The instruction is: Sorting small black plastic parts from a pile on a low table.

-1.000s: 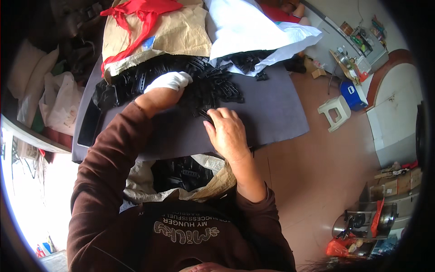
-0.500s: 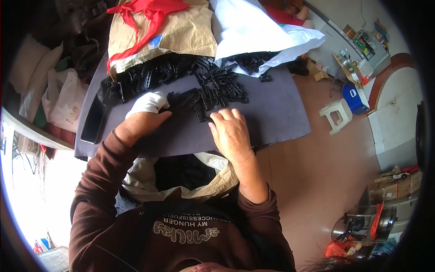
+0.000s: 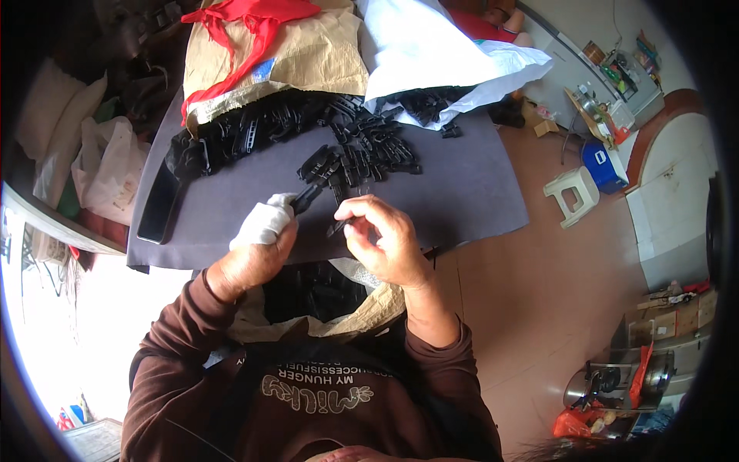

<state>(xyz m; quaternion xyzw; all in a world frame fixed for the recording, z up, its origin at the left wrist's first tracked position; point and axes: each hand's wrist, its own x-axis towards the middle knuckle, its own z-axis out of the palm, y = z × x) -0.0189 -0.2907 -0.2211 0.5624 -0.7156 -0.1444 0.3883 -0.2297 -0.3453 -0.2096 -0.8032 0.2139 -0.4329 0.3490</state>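
Note:
My left hand, in a white glove that leaves the thumb bare, is closed round a long black plastic part pointing up and right. Close beside it, my right hand is bare and pinches a small black plastic piece between thumb and fingertips. Both hands are over the near side of the grey-covered table. Just beyond them lies a loose pile of black plastic parts. Below, at my lap, an open woven sack holds more black parts.
A tan sack with red cloth and a white sack spill black parts at the table's far side. A dark phone lies at left. A white stool and blue box stand right. Another person's red sleeve shows behind.
My left hand has drawn back toward me and right, bringing the long black part from the pile. My right hand has drawn slightly nearer and now pinches a small piece.

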